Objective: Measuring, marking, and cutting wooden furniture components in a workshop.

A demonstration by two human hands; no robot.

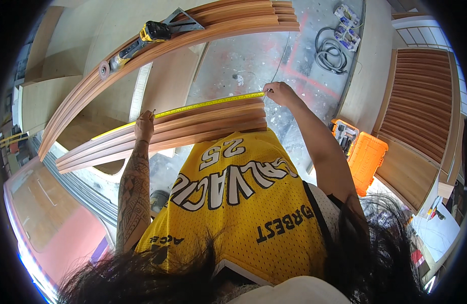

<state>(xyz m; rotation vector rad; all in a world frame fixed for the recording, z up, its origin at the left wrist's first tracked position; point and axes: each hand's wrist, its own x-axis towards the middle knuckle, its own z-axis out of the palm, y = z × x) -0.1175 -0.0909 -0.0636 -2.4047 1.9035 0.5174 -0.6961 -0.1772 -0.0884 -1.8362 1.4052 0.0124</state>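
Fingers of the right hand point(279, 94) pinch the yellow tape measure point(208, 105) at the right end of the grooved brown board point(213, 121); the left hand's point(144, 126) curl closed at its far edge, seemingly around a thin stick point(153, 112), hard to make out. The tape measure already lies stretched along the board; no mark shows yet.

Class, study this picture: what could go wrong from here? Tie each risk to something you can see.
The yellow tape along the wooden panel might shift if the right hand at its end slips, spoiling any reading. The power tool lying on the longer strips could slide off if they are knocked. The black coil on the floor might trip someone stepping there.
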